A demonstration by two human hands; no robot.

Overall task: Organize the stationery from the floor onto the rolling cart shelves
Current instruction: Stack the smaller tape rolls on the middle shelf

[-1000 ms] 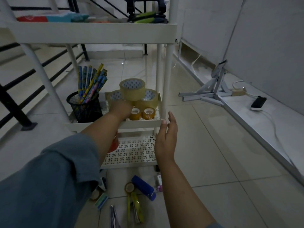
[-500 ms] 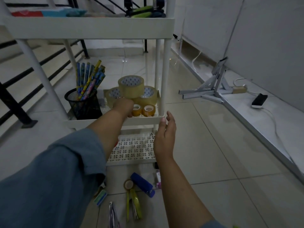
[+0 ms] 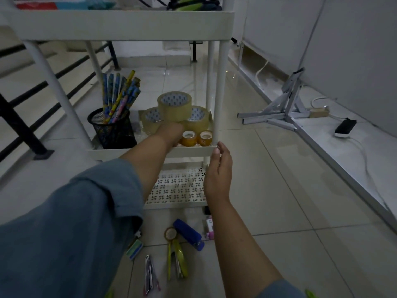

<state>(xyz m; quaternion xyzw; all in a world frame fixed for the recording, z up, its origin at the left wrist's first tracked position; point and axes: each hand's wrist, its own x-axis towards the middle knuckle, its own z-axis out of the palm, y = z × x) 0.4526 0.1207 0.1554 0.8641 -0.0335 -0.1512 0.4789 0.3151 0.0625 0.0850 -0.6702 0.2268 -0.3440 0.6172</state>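
Head view: the left hand [image 3: 171, 132] reaches onto the cart's middle shelf [image 3: 150, 152]. Its fingers are hidden behind its own knuckles, so I cannot tell whether it holds anything. Just beyond it the big tape rolls [image 3: 174, 106] are stacked, just right of it stand two small tape rolls [image 3: 189, 138], and off to its left is the pencil cup [image 3: 111, 130]. The right hand [image 3: 219, 168] hovers empty, fingers straight, beside the front post [image 3: 219, 104].

The task looks partway done. Below both hands, on the floor, lie a blue stapler [image 3: 189, 234], a yellow-green stapler [image 3: 179, 259], a loose tape roll [image 3: 170, 233] and an eraser [image 3: 134, 249], all yet to be shelved.
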